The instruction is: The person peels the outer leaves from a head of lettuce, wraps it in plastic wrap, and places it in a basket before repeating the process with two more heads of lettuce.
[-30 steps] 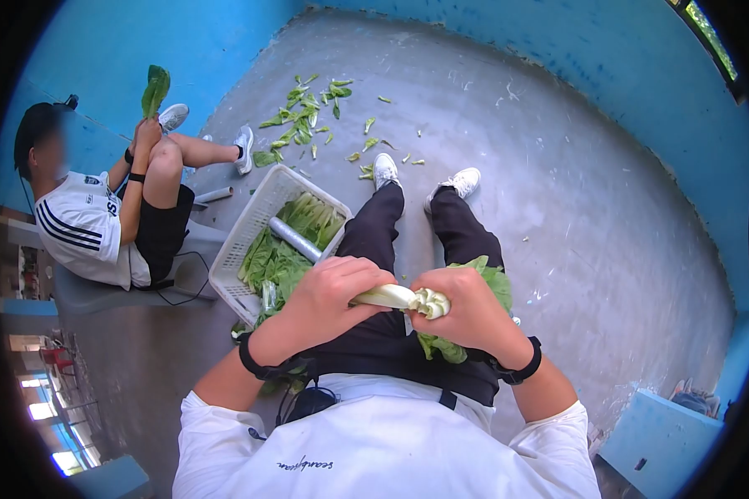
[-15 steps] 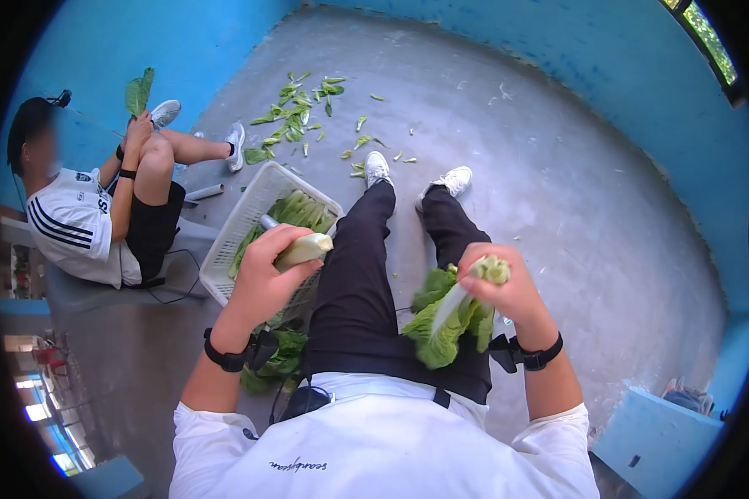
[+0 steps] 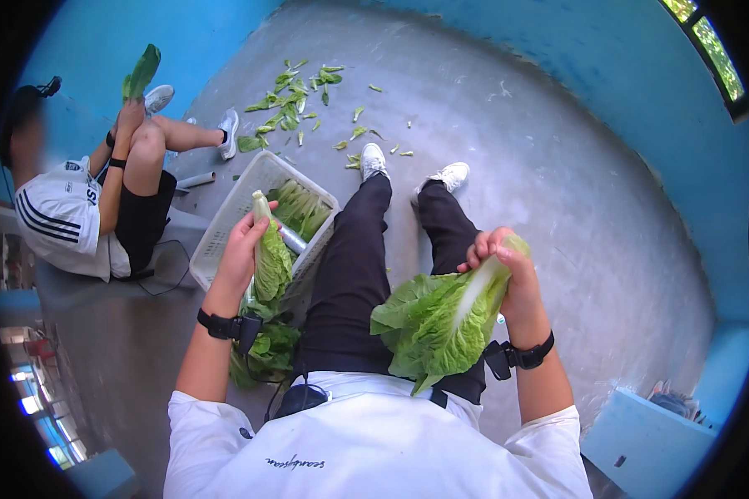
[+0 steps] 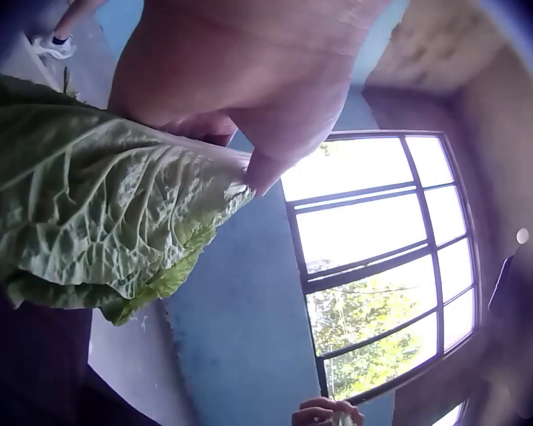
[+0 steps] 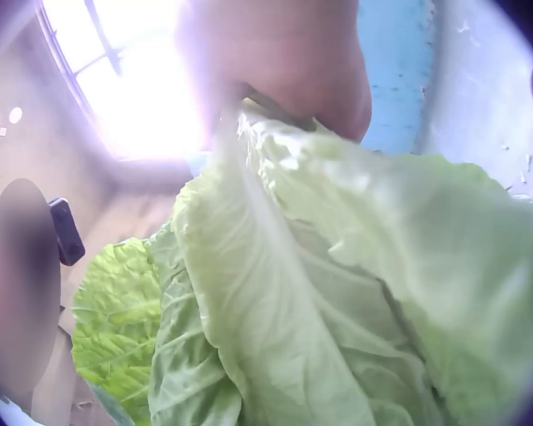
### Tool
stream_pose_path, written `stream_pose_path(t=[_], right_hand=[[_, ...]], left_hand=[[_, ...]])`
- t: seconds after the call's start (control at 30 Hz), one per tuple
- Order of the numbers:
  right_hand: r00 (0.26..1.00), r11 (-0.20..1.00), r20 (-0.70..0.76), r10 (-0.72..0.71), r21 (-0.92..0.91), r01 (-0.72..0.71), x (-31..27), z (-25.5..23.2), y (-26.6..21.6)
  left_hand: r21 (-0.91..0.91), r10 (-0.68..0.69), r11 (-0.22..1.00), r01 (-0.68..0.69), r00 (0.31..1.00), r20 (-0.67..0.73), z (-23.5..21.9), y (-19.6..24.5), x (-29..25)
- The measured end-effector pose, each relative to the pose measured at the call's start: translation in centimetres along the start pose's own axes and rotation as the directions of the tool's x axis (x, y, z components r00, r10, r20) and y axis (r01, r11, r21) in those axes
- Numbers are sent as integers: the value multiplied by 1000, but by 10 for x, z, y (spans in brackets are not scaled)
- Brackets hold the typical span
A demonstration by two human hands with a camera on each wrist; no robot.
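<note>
My left hand (image 3: 238,254) pinches a lettuce leaf (image 3: 273,262) near its pale stalk, which points up while the green part hangs over the basket's near side. The left wrist view shows the wrinkled leaf (image 4: 98,204) spreading below the fingers. On the other side, my right hand (image 3: 520,279) grips a lettuce head (image 3: 441,312) around its base. Its broad leaves droop over my lap, and the cut base is mostly hidden by the fingers. Layered leaves (image 5: 275,284) with a white rib fill the right wrist view.
A white plastic basket (image 3: 229,220) with greens and a silver tube (image 3: 291,239) stands left of my legs. More leaves (image 3: 266,345) lie under my left forearm. Loose leaves (image 3: 287,104) litter the floor ahead. Another person (image 3: 75,208) sits at left holding a green leaf.
My hands have moved apart, the left one carrying a leaf toward the basket. The lettuce head in my right hand has turned so its leaves face me and spread toward the middle.
</note>
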State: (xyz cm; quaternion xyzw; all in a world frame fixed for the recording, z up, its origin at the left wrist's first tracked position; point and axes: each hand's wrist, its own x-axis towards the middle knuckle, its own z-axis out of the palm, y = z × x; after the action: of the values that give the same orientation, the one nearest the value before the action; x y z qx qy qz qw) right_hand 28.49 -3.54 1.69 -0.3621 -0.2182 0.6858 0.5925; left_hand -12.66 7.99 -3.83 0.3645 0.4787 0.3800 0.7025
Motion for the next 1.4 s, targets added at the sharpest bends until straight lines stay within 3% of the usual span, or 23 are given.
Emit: stream_pose_path(t=[0.1, 0.13, 0.27, 0.4, 0.53, 0.63, 0.77, 0.8, 0.83, 0.9, 0.97, 1.03, 1.1, 1.17, 1.23, 1.3, 1.33, 1.4], right_hand=[[999, 999, -1, 38, -3, -38, 3, 0, 5], [999, 999, 3, 35, -29, -35, 4, 2, 5], [996, 991, 51, 79, -111, -73, 11, 6, 2], [996, 981, 26, 84, -178, -78, 24, 9, 0], [998, 977, -35, 54, -204, -60, 40, 8, 2], [996, 973, -84, 35, -225, -53, 51, 7, 5], [994, 960, -98, 52, -270, -77, 66, 11, 7], [993, 956, -97, 61, -279, -86, 69, 14, 7], [993, 953, -95, 67, -287, -92, 73, 16, 8], [991, 958, -119, 62, -271, -92, 78, 21, 11], [990, 964, -118, 71, -249, -98, 81, 26, 16], [991, 967, -103, 80, -235, -102, 85, 26, 16], [992, 972, -81, 101, -207, -116, 87, 28, 16], [995, 970, -15, 97, -223, -98, 84, 30, 24], [993, 956, -1, 116, -273, -111, 76, 39, 30], [994, 937, 52, 99, -342, -75, 66, 48, 34], [993, 930, 77, 93, -363, -59, 61, 51, 34], [996, 943, 80, 47, -333, -17, 47, 51, 33]], left_hand=[[-110, 54, 991, -82, 969, -239, -44, -19, 12], [-116, 96, 983, -140, 940, -327, -70, -30, 18], [5, 71, 996, -88, 773, -630, -166, -76, 30], [-250, -248, 960, 125, 794, -555, -235, -139, 27], [207, -99, 939, 274, 792, -602, -239, -173, 33], [320, -44, 899, 300, 787, -616, -235, -191, 51], [290, 31, 925, 246, 712, -701, -234, -213, 80], [407, 79, 817, 410, 619, -782, -225, -207, 85], [408, 38, 750, 521, 581, -813, -217, -200, 89], [267, 17, 907, 324, 607, -794, -200, -199, 105], [199, 68, 977, 73, 781, -620, -135, -153, 113], [172, 61, 985, 0, 934, -351, -68, -106, 112], [88, 104, 991, -101, 994, -31, 4, -69, 99], [-33, 90, 996, -84, 965, 245, 67, -43, 74], [73, 90, 988, -133, 903, 419, 118, -30, 47], [180, 192, 922, -343, 809, 556, 157, -20, 26], [166, 45, 969, -185, 788, 614, 172, -12, 16], [196, 34, 962, -191, 794, 607, 186, -17, 7]])
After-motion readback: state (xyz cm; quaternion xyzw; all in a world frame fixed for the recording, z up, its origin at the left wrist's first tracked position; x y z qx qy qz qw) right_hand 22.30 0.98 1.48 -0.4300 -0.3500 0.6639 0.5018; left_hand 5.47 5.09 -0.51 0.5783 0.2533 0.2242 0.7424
